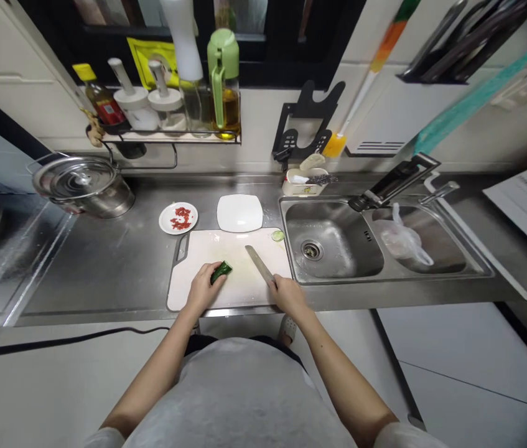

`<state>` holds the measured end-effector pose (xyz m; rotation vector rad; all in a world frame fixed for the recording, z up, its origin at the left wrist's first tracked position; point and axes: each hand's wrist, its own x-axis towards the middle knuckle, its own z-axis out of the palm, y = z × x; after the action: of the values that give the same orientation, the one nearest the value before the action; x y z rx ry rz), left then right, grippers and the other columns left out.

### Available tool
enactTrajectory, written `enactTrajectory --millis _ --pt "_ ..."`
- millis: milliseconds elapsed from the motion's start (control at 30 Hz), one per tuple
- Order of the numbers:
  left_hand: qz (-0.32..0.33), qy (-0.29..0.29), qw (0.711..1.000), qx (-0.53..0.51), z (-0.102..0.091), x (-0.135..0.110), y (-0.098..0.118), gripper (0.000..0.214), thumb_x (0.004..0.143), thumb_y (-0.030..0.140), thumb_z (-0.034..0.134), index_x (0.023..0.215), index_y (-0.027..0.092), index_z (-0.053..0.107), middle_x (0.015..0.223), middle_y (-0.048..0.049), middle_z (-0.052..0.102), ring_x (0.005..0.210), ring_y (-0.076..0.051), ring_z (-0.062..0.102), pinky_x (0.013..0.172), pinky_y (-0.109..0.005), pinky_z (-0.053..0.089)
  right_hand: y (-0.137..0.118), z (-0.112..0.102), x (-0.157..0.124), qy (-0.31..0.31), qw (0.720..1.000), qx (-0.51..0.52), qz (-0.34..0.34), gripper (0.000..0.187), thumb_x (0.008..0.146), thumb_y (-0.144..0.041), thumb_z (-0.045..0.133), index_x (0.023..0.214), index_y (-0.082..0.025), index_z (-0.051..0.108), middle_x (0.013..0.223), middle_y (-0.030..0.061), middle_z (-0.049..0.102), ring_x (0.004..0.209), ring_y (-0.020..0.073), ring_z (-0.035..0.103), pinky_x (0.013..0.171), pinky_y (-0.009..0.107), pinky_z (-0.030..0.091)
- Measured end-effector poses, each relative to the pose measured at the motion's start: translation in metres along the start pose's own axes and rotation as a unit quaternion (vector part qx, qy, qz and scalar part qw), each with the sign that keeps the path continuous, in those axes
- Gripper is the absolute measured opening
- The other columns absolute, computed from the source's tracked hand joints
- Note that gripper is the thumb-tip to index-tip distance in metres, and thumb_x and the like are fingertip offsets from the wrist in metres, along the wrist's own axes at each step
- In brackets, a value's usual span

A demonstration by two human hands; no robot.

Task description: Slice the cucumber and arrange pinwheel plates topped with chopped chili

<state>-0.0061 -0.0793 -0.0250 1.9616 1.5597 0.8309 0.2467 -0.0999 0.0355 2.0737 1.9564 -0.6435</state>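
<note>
A white cutting board (244, 283) lies on the steel counter in front of me. My left hand (203, 287) is closed round a short dark green cucumber piece (221, 271) and holds it on the board. My right hand (286, 295) grips the handle of a knife (259, 263), whose blade points up and left over the board, a little to the right of the cucumber. A pale green slice (277, 235) lies at the board's far right corner.
Behind the board stand a small plate of red chopped bits (178, 218) and an empty white square plate (239, 213). A double sink (338, 242) lies to the right, with a plastic bag (403, 241) in its right basin. A lidded steel pot (83, 185) sits far left.
</note>
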Motion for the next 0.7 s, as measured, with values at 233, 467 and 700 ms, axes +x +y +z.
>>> enactTrajectory --millis 233,467,700 --pt "0.052 0.022 0.994 0.09 0.006 -0.007 -0.002 0.032 0.088 0.035 0.054 0.117 0.023 0.06 0.1 -0.007 0.066 0.095 -0.022 0.06 0.087 -0.037 0.048 -0.012 -0.007 0.007 -0.003 0.998 -0.048 -0.038 0.028 0.092 -0.023 0.036 0.108 -0.016 0.058 0.096 0.0134 0.07 0.093 0.0236 0.065 0.075 0.03 0.042" --pt "0.079 0.052 0.995 0.041 0.014 -0.007 -0.007 0.031 0.091 0.032 0.05 0.12 0.025 0.06 0.108 -0.0071 0.063 0.1 -0.018 0.059 0.089 -0.033 0.05 -0.017 -0.014 0.008 -0.032 0.997 -0.058 -0.051 0.033 0.098 -0.03 0.03 0.113 -0.015 0.056 0.099 0.0149 0.069 0.097 0.024 0.065 0.079 0.032 0.043" --pt "0.096 0.074 0.992 0.035 0.018 -0.009 -0.014 0.029 0.089 0.03 0.053 0.115 0.027 0.065 0.106 -0.0073 0.063 0.095 -0.017 0.061 0.086 -0.032 0.051 -0.028 -0.028 -0.002 -0.043 0.993 -0.061 -0.09 0.034 0.099 -0.03 0.028 0.116 -0.017 0.054 0.098 0.0138 0.069 0.095 0.0237 0.065 0.076 0.032 0.042"
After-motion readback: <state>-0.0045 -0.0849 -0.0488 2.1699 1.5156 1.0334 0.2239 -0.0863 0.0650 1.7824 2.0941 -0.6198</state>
